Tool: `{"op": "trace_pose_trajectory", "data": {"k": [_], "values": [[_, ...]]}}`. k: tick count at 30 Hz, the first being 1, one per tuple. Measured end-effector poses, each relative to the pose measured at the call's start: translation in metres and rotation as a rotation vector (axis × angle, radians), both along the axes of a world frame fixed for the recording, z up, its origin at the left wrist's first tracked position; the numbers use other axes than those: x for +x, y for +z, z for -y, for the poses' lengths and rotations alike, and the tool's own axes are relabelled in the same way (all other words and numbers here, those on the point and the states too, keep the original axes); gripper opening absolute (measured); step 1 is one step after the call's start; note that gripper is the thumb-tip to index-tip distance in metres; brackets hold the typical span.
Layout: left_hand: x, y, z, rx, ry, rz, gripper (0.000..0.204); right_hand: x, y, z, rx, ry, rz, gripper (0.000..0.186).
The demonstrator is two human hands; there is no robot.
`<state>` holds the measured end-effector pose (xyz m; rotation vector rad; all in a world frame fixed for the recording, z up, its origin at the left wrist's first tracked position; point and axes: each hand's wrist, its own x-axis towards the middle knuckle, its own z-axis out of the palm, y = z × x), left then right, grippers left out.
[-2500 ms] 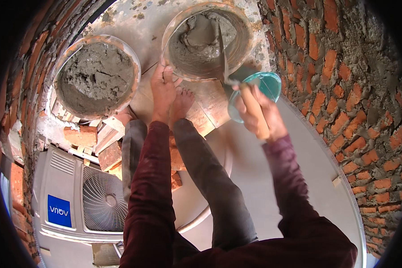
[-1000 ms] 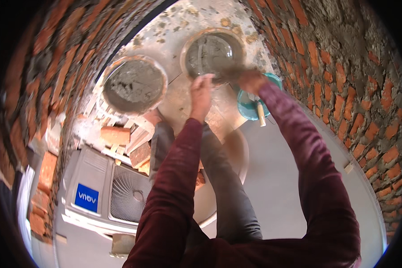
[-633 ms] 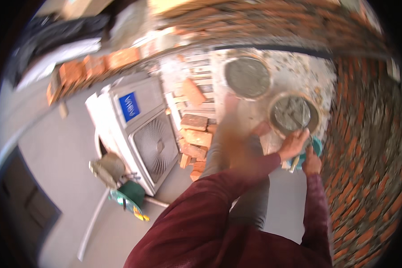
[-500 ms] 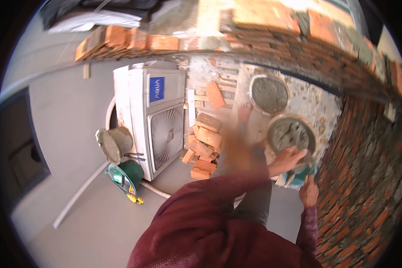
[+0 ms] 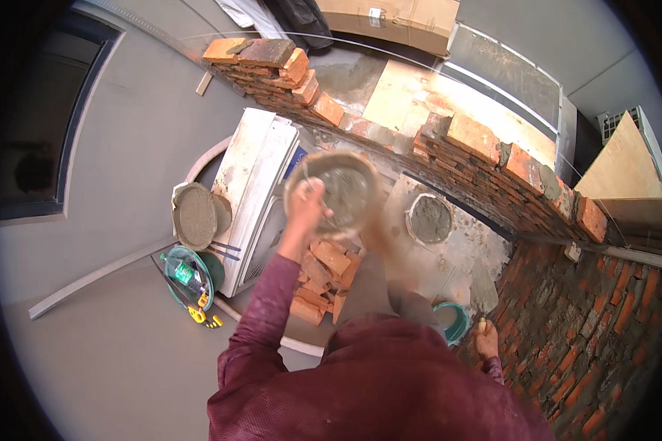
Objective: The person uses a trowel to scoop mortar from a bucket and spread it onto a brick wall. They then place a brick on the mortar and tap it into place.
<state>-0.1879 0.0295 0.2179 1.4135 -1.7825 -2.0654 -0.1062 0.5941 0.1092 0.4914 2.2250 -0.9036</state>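
My left hand is closed at the rim and wire handle of a mortar bucket, held up in front of the air conditioner unit. The bucket has wet grey residue inside. Low at the right, my right hand grips the handle of a trowel, its mortar-grey blade pointing away from me. Beside the trowel stands a teal bucket with greyish liquid. Another bucket full of mortar sits on the board farther ahead.
Loose bricks lie beside my legs. A low, stepped brick wall crosses ahead, and a mortar-smeared brick wall rises at right. On the left are a mortar-coated bucket and a green bucket with a bottle and yellow-handled tools.
My left hand has taken the nearer mortar bucket from the board and carried it left. The right hand with the trowel has drawn slightly left and down. The view has turned.
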Motion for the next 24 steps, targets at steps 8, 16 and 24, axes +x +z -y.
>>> {"op": "trace_pose_trajectory", "data": {"k": [8,16,24], "values": [[-0.021,-0.018,0.215,-0.114,0.294,-0.115,0.015,-0.045,0.014,0.020,0.260,0.610,0.038,0.037],[0.011,-0.087,0.340,0.052,0.516,-0.170,0.023,-0.130,0.089,0.161,0.182,0.434,0.124,0.048],[0.049,-0.167,0.342,-0.275,0.648,0.087,0.028,-0.189,0.123,0.294,0.045,0.579,-0.023,0.045]]}}
